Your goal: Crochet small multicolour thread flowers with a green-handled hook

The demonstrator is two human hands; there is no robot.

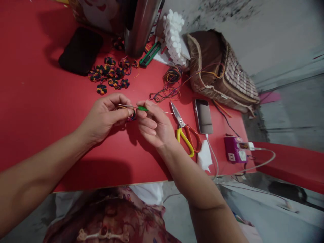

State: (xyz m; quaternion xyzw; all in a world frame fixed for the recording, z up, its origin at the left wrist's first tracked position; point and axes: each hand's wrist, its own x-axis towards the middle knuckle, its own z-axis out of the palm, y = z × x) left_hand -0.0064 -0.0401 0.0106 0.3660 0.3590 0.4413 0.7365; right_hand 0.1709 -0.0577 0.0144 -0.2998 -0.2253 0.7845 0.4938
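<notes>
My right hand (154, 123) pinches the green grip of a crochet hook (142, 108). The hook's thin metal shaft reaches left across the fingers of my left hand (108, 114), and its other end sticks out to the right. Between the left thumb and fingers sits a small dark multicoloured crochet piece (132, 116), partly hidden. Beyond my hands lies a cluster of finished-looking crochet flowers (111, 72) in black, orange and purple. A loose tangle of multicoloured yarn (173, 75) rests farther back, to the right.
Scissors (181, 123) with yellow and red handles lie right of my hands, blades apart. Beyond them are a charging phone (204, 116) and a purple power box (235, 149). A green box cutter (150, 54), metal flask (141, 27), black pouch (81, 50) and brown bag (210, 60) stand behind.
</notes>
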